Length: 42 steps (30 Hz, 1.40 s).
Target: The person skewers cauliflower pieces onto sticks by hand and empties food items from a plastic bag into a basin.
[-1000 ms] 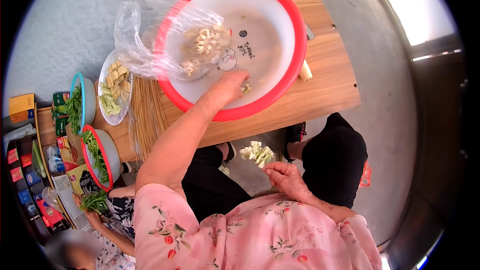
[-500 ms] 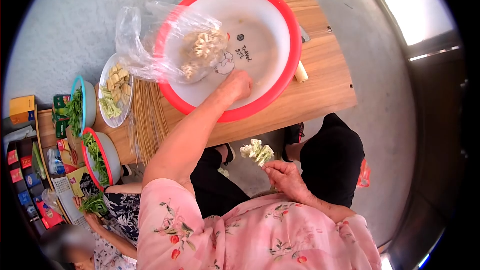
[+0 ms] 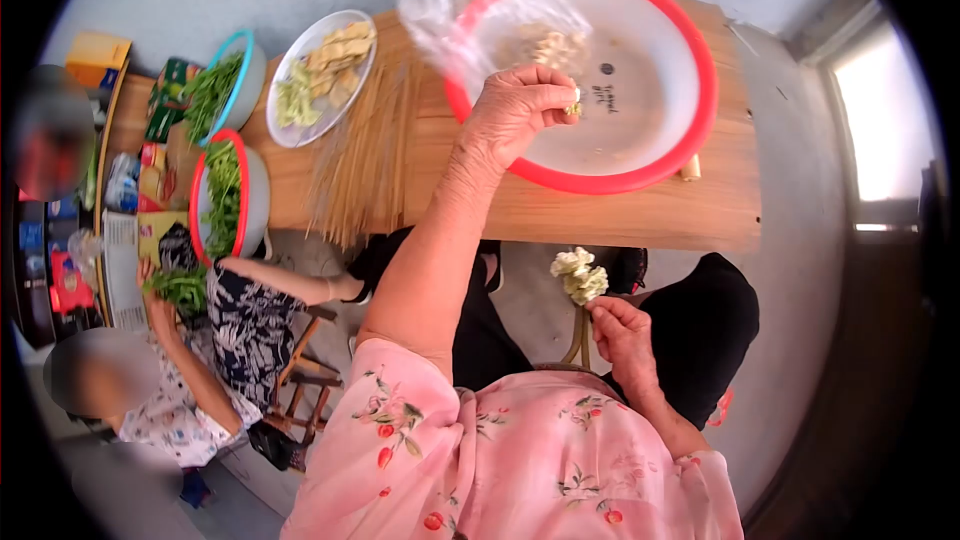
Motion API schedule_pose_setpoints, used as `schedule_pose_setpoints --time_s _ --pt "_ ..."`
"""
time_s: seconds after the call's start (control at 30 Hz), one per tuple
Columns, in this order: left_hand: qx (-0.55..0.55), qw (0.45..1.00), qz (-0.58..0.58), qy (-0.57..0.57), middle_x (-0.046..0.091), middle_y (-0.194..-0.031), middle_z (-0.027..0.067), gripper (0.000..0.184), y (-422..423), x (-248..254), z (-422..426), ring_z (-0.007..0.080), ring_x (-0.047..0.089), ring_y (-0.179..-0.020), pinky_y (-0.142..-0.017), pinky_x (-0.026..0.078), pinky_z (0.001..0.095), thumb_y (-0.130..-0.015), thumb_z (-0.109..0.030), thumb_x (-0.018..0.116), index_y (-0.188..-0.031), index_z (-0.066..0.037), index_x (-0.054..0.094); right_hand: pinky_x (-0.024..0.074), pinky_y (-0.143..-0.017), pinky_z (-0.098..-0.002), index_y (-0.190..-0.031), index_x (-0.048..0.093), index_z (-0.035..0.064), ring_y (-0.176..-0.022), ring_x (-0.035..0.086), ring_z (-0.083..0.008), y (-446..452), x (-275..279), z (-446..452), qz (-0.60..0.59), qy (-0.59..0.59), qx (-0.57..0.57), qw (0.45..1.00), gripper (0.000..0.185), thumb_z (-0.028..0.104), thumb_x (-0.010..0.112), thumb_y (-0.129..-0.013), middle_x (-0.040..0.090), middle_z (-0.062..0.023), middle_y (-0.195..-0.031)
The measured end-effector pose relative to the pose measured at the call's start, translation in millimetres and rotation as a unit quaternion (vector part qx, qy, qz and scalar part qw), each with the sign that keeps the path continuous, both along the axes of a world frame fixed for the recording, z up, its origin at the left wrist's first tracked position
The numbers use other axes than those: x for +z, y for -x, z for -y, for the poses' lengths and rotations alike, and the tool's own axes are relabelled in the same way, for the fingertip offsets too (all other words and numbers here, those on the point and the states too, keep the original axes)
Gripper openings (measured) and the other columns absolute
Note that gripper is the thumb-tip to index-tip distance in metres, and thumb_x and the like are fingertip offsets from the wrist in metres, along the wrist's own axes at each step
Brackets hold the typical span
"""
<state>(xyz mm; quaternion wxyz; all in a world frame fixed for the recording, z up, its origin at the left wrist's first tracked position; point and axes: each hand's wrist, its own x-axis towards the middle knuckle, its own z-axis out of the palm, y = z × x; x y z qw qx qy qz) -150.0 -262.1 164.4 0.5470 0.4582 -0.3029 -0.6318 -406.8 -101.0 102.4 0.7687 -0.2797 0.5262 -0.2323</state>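
Pale floret cluster (image 3: 580,276) was held at six o'clock from basin (image 3: 704,70), right hand's (image 3: 622,330) fingers clamped at its base; crumbling could be caused by jolt. Small piece (image 3: 573,109) was pinched by left hand's (image 3: 522,110) fingers, basin's eight o'clock; drop could be caused by slackening. Bagged pale pieces (image 3: 553,48) were contained by basin; yellowish slices (image 3: 340,52) were carried by plate (image 3: 283,128), nine o'clock; greens (image 3: 213,90) by blue-rimmed bowl (image 3: 252,80) beyond.

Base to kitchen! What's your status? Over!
Left hand: pinching small pale-green piece. Right hand: holding cauliflower bunch. Plastic bag: draped over basin rim.
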Motion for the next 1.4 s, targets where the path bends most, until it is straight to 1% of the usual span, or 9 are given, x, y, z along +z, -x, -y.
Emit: schedule_pose_setpoints --time_s 0.07,0.27,0.4,0.63,0.83,1.0,1.13,1.3,1.4 --pt "0.036 0.992 -0.089 0.086 0.062 -0.084 0.0065 0.009 -21 13 -34 0.0162 0.060 -0.076 -0.068 0.050 0.0273 -0.077 0.001 0.065 -0.086 -0.002 0.064 0.0212 -0.034 -0.0182 -0.091 0.065 0.0044 -0.038 0.032 -0.0018 -1 0 0 0.006 0.016 -0.004 1.000 0.011 0.009 0.056 -0.089 0.050 0.0024 -0.056" --pt "0.234 0.965 -0.051 0.106 0.060 -0.090 0.0092 0.008 -104 27 -197 0.0191 0.058 -0.076 -0.066 0.047 0.0265 -0.078 0.003 0.061 -0.086 0.000 0.062 0.0201 -0.031 -0.0182 -0.093 0.065 0.0026 -0.034 0.030 -0.0029 -2 -8 -2 -0.019 0.071 -0.008 0.997 0.012 0.011 0.057 -0.088 0.049 0.0027 -0.055" --pt "0.404 0.913 -0.048 -0.036 0.060 -0.082 0.0087 0.008 -140 -43 -340 0.0189 0.060 -0.077 -0.068 0.050 0.0268 -0.078 0.000 0.064 -0.084 0.000 0.059 0.0210 -0.031 -0.0189 -0.094 0.065 0.0018 -0.034 0.031 -0.0038 -4 -18 -5 -0.069 0.079 0.022 0.994 0.013 0.011 0.057 -0.088 0.049 0.0029 -0.056" --pt "0.532 0.818 -0.182 -0.120 0.061 -0.083 0.0071 0.013 -131 -168 -468 0.0179 0.060 -0.077 -0.073 0.054 0.0285 -0.076 0.005 0.065 -0.086 -0.001 0.059 0.0204 -0.031 -0.0190 -0.095 0.064 0.0014 -0.034 0.032 -0.0038 -13 -22 -10 -0.106 0.072 0.028 0.991 0.014 0.011 0.057 -0.088 0.049 0.0023 -0.056" --pt "0.541 0.806 -0.207 -0.121 0.061 -0.085 0.0074 0.013 -122 -177 -463 0.0175 0.060 -0.079 -0.074 0.054 0.0286 -0.077 0.005 0.065 -0.088 0.000 0.060 0.0211 -0.031 -0.0191 -0.095 0.064 0.0014 -0.035 0.032 -0.0039 -18 -26 -10 -0.122 0.062 0.050 0.989 0.014 0.011 0.057 -0.088 0.048 0.0023 -0.056" --pt "0.469 0.857 -0.156 -0.146 0.060 -0.086 0.0080 0.016 -129 -177 -397 0.0185 0.060 -0.078 -0.072 0.053 0.0297 -0.077 0.001 0.065 -0.092 0.000 0.058 0.0212 -0.031 -0.0194 -0.095 0.063 0.0009 -0.034 0.031 -0.0042 -20 -29 -10 -0.137 0.072 0.057 0.986 0.014 0.011 0.057 -0.088 0.048 0.0025 -0.056" --pt "0.432 0.869 -0.156 -0.187 0.060 -0.086 0.0091 0.018 -142 -214 -351 0.0196 0.059 -0.077 -0.071 0.054 0.0305 -0.076 0.002 0.065 -0.093 0.001 0.058 0.0212 -0.031 -0.0199 -0.096 0.063 0.0003 -0.034 0.031 -0.0045 -24 -28 -14 -0.157 0.066 0.074 0.983 0.016 0.012 0.057 -0.088 0.048 0.0024 -0.056" --pt "0.466 0.817 -0.136 -0.312 0.059 -0.085 0.0118 0.014 -136 -271 -323 0.0239 0.060 -0.073 -0.067 0.056 0.0358 -0.075 0.006 0.061 -0.089 0.004 0.058 0.0215 -0.031 -0.0198 -0.097 0.061 0.0014 -0.034 0.033 -0.0056 -25 -27 -17 -0.182 0.043 0.085 0.979 0.016 0.013 0.056 -0.088 0.048 0.0018 -0.056" --pt "0.495 0.798 -0.125 -0.321 0.059 -0.084 0.0125 0.013 -126 -297 -317 0.0252 0.060 -0.073 -0.066 0.056 0.0378 -0.075 0.007 0.059 -0.088 0.004 0.059 0.0215 -0.031 -0.0200 -0.097 0.061 0.0015 -0.034 0.033 -0.0057 -25 -26 -15 -0.193 0.032 0.082 0.977 0.015 0.012 0.056 -0.087 0.048 0.0014 -0.056"
